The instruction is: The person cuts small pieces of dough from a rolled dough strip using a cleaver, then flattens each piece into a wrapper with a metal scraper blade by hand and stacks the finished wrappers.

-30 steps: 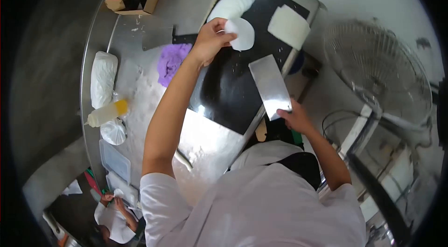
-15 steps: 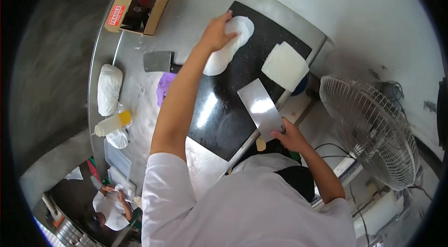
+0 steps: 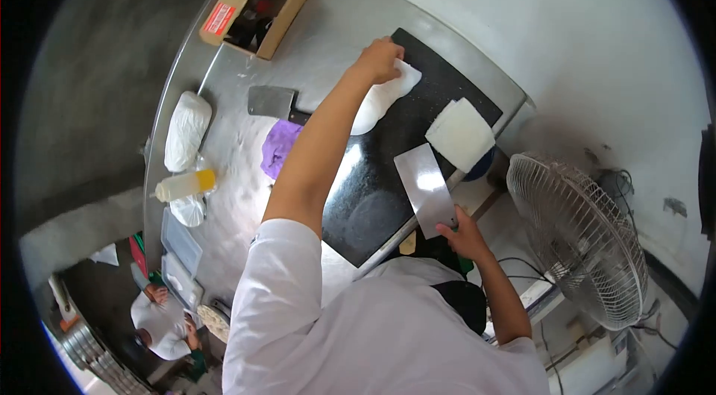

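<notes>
My left hand [image 3: 380, 61] is closed at the far end of an overlapping row of thin white dough wrappers [image 3: 377, 108], its fingers curled on their edge. The wrappers lie on a black board [image 3: 369, 205] with a shiny, partly smeared surface. Low at the board's near right edge, my right hand [image 3: 466, 237] grips a cleaver [image 3: 425, 182] with a broad, shiny rectangular blade; its handle is hidden in my hand. A folded white cloth [image 3: 461, 134] lies on the board's right side, between the blade and the wall.
Left of the board lie another cleaver [image 3: 271, 102], a purple cloth [image 3: 280, 149], a white bag [image 3: 188, 132] and a squeeze bottle [image 3: 185, 185]. A cardboard box [image 3: 287, 18] stands at the back. A caged fan [image 3: 578, 242] is at right. Another person [image 3: 160, 324] works at lower left.
My left hand has shifted to the far end of the wrappers, its fingers now curled at their edge. The view has shifted slightly; my right hand still holds the cleaver.
</notes>
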Demonstrator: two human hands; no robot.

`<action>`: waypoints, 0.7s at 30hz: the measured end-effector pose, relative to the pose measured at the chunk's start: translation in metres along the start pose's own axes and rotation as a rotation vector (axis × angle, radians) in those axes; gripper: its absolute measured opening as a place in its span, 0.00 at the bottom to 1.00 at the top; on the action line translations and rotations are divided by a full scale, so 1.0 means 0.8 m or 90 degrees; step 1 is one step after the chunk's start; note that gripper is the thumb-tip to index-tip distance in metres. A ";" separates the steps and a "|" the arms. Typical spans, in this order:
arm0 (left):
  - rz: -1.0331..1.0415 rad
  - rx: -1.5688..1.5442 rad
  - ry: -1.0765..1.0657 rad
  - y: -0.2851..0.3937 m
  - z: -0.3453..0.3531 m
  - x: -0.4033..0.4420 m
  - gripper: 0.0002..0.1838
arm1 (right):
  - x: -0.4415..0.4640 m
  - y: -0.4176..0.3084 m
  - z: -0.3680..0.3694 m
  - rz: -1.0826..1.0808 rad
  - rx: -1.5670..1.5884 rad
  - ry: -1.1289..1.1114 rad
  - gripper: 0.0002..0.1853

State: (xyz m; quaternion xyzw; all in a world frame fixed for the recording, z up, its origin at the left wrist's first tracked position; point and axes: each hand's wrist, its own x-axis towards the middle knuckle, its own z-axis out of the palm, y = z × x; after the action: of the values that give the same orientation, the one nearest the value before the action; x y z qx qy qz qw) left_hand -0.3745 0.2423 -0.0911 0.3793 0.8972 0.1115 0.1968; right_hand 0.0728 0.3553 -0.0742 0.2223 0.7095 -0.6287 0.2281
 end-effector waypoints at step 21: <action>0.004 -0.540 0.643 -0.098 -0.165 -0.601 0.20 | 0.009 -0.061 0.142 -0.022 0.084 0.162 0.15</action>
State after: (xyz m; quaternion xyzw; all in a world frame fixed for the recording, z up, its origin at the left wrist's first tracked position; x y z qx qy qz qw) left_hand -0.1771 -0.1666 0.1291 0.1728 0.7563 0.6202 -0.1166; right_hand 0.0429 0.2372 -0.0517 0.3026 0.6932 -0.6447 0.1106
